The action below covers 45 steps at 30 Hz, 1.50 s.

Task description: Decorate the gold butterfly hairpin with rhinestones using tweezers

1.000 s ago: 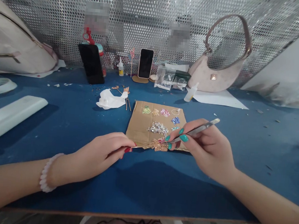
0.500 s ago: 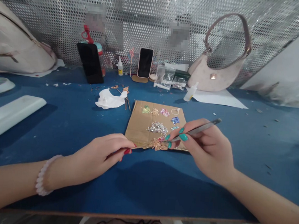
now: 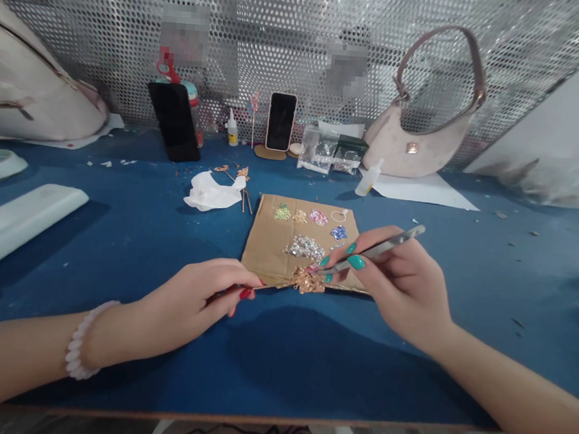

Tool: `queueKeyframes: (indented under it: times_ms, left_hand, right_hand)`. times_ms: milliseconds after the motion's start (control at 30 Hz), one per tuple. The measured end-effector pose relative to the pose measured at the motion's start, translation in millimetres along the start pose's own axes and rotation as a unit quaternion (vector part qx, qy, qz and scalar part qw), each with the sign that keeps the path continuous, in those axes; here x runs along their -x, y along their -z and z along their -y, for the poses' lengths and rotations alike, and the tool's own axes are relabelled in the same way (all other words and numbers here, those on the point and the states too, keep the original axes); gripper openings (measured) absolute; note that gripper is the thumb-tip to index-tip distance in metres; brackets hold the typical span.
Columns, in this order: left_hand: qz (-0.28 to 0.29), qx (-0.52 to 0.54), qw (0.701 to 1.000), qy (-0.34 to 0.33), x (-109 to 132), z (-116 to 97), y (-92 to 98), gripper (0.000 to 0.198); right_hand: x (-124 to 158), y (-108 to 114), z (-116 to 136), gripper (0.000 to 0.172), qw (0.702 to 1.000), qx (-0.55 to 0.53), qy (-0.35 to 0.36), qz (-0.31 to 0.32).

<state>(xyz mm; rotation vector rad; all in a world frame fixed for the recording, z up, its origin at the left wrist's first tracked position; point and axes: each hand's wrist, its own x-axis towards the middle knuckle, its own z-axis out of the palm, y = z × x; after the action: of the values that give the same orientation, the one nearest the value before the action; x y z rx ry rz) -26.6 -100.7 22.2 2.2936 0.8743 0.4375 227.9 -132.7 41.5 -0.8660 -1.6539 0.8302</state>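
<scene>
My left hand (image 3: 187, 306) pinches the thin stem of a gold-coloured hairpin, whose openwork ornament (image 3: 308, 281) lies over the near edge of a cardboard sheet (image 3: 267, 242). In my right hand (image 3: 399, 286) is a pair of metal tweezers (image 3: 385, 246), held like a pen. Their tips reach the ornament near some pink stones; whether they grip one is too small to tell. On the cardboard lie silver rhinestones (image 3: 306, 248), and small piles of green stones (image 3: 282, 211), pink stones (image 3: 318, 217) and blue stones (image 3: 339, 233).
Behind the cardboard are white paper (image 3: 212, 191) with gold hairpins beside it, a glue bottle (image 3: 369, 178) and plastic bags (image 3: 319, 149). Two phones (image 3: 175, 121) stand near the perforated metal wall. A handbag (image 3: 420, 144) is at right, a white case (image 3: 23, 226) at left.
The ornament has turned slightly in my left fingers and faces more upward. My right hand and the tweezers have shifted a little to the left.
</scene>
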Motion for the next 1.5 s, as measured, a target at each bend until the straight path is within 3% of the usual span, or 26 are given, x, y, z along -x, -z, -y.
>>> queueKeyframes:
  times_ms: [533,1067,1500]
  left_hand:
    - [-0.001,0.003,1.0,0.0,-1.6,-0.7,-0.5,0.025]
    - [-0.007,-0.066,0.998,-0.001,-1.8,-6.2,3.0,0.027]
    - [0.001,-0.062,0.998,0.002,-1.4,-5.0,3.4,0.028]
  right_hand:
    - [3.3,0.1,0.7,0.004,0.999,-0.017,-0.035,0.016]
    - [3.1,2.0,-1.4,0.006,1.0,0.005,-0.01,0.024]
    - [3.8,3.0,-3.3,0.006,0.999,0.034,0.005,0.018]
